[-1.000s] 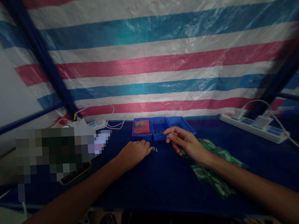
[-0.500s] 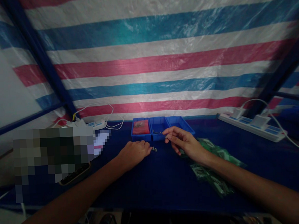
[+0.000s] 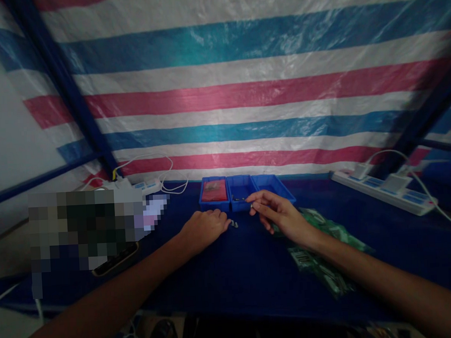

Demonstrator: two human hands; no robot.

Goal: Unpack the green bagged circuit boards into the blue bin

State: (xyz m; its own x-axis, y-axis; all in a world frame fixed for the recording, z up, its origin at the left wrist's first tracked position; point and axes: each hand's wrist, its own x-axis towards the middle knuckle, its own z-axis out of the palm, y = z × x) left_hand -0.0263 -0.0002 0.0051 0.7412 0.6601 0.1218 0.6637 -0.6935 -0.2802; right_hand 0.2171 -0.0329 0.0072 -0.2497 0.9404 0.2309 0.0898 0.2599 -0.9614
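My left hand [image 3: 204,229] rests on the dark blue table [image 3: 231,274] with its fingers curled under, fingertips just left of a few small metal parts [image 3: 234,223]. My right hand [image 3: 279,214] is raised a little above the table, thumb and forefinger pinching a tiny metal part [image 3: 252,205] in front of the middle of three small blue bins [image 3: 240,191]. The left bin holds a red packet [image 3: 213,190]. What the left fingers hold, if anything, is hidden.
Green circuit boards in clear bags [image 3: 320,255] lie under my right forearm. A white power strip [image 3: 385,191] sits at the right, another with cables [image 3: 143,186] at the left. A dark flat device [image 3: 115,259] lies at the left. A striped tarp [image 3: 244,87] forms the back wall.
Almost nothing differs. The right hand stays pinched on the tiny part in front of the bins, and the left hand stays beside the loose parts.
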